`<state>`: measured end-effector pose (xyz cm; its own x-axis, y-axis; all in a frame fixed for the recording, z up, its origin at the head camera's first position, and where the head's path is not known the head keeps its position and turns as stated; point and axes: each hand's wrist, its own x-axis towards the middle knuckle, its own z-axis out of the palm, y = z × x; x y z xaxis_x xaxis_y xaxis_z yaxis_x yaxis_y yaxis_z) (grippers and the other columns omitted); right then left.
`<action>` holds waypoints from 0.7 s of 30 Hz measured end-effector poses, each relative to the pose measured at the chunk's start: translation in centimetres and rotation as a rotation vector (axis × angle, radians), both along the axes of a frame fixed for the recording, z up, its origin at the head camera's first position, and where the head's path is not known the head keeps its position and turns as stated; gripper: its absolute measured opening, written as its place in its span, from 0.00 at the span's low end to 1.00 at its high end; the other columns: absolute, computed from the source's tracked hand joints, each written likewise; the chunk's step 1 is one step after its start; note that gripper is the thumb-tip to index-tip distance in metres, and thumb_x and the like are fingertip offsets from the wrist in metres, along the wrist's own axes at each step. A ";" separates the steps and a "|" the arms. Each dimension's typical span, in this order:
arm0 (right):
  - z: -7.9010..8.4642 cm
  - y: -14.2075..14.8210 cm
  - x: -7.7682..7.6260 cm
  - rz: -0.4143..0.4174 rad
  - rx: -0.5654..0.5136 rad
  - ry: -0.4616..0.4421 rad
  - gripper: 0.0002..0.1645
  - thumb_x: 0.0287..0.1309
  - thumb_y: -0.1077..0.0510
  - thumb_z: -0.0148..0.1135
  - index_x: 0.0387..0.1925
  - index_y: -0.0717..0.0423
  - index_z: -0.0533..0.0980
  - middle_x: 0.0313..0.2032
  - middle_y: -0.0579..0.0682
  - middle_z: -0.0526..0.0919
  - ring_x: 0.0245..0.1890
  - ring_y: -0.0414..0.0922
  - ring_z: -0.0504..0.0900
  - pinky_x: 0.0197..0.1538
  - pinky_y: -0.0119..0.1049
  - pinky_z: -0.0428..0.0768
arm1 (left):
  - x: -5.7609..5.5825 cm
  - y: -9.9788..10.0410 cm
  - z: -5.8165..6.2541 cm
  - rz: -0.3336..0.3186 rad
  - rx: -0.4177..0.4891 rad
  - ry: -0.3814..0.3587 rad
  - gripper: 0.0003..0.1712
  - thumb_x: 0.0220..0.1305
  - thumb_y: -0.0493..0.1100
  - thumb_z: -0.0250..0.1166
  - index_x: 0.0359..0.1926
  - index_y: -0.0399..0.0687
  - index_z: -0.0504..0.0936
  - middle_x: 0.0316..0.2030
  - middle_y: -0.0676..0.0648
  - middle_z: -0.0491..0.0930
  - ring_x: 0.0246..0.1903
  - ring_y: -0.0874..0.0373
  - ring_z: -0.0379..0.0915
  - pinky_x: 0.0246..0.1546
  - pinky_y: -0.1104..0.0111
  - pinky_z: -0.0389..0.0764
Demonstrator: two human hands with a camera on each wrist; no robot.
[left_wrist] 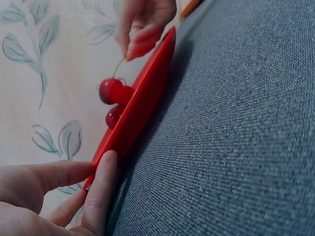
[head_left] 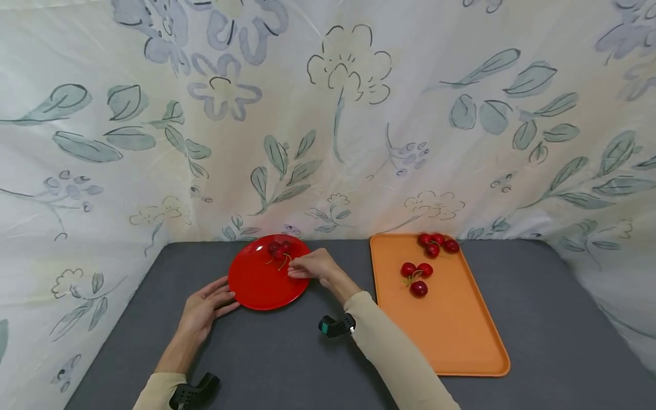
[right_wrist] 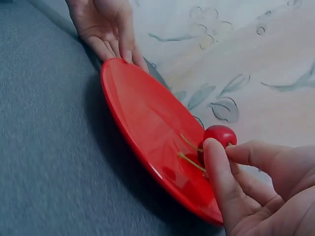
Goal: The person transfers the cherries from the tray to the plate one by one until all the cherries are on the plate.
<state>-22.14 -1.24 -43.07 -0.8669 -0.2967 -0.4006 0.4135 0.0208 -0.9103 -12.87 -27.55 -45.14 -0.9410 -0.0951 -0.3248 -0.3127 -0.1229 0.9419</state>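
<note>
My left hand [head_left: 202, 310] grips the near left rim of a shiny red plate [head_left: 256, 287], thumb and fingers on either side of the edge in the left wrist view. Over the plate's far right part, my right hand [head_left: 316, 266] pinches a cherry by its stem. That red cherry [left_wrist: 109, 91] hangs below the fingertips in the left wrist view, close to other cherries [left_wrist: 114, 117] at the plate. Thin green stems [right_wrist: 191, 161] lie across the plate's surface in the right wrist view, the fruit there partly hidden behind my fingers.
Right of the plate lies an orange tray [head_left: 446, 341], with a group of cherries [head_left: 432, 250] in its far right corner and another cluster [head_left: 418, 288] nearer. A dark grey cloth [head_left: 266, 364] covers the table. Behind it hangs a floral curtain [head_left: 338, 131].
</note>
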 end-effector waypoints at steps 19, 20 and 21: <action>0.8 -1.6 0.5 -0.140 0.124 0.034 0.08 0.59 0.68 0.64 0.36 0.75 0.80 0.27 0.62 0.86 0.23 0.46 0.87 0.29 0.31 0.85 | -0.3 -0.2 0.0 -0.021 0.014 0.010 0.35 0.71 0.33 0.57 0.75 0.38 0.55 0.52 0.53 0.79 0.44 0.64 0.81 0.49 0.63 0.83; 0.8 -1.6 0.5 -0.143 0.130 0.039 0.08 0.59 0.68 0.65 0.35 0.75 0.81 0.27 0.61 0.86 0.23 0.46 0.87 0.29 0.31 0.85 | -0.3 -0.2 0.0 -0.020 0.014 0.009 0.35 0.71 0.33 0.57 0.75 0.38 0.55 0.52 0.53 0.79 0.44 0.64 0.81 0.49 0.63 0.83; 0.8 -1.6 0.5 -0.145 0.139 0.044 0.08 0.59 0.68 0.65 0.35 0.75 0.81 0.26 0.61 0.86 0.23 0.46 0.87 0.29 0.31 0.85 | -0.3 -0.3 0.0 -0.017 0.014 0.008 0.35 0.71 0.33 0.57 0.75 0.38 0.55 0.52 0.53 0.79 0.44 0.64 0.81 0.49 0.63 0.83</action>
<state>-21.60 -2.88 -42.30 -0.9141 -0.1123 -0.3897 0.3811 0.0909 -0.9201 -13.15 -27.82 -45.17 -0.9450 -0.0742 -0.3186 -0.3075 -0.1310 0.9425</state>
